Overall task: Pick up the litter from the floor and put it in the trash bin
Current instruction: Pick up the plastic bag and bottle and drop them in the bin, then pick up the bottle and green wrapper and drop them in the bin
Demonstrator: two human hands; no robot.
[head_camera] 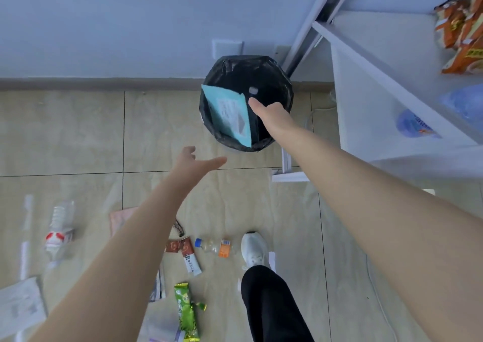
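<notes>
The trash bin [283,80], lined with a black bag, stands against the wall. A teal envelope [227,111] hangs tilted over its opening, its lower corner overlapping the near rim. My right hand [271,118] is over the bin with the thumb on the envelope's right edge; its fingers are hidden. My left hand [194,162] hovers in front of the bin, fingers spread, with nothing in it. On the floor lie a crushed clear bottle [58,233], a blue-capped bottle [215,246], a brown and white sachet [188,256], a green wrapper [187,313] and white papers [21,305].
A white shelf unit [366,101] stands right of the bin, with orange snack packs [460,28] and a blue bag [415,124] on it. Its metal leg [286,161] is beside the bin. My white shoe [254,249] is next to the blue-capped bottle. A pink sheet [119,219] lies under my left forearm.
</notes>
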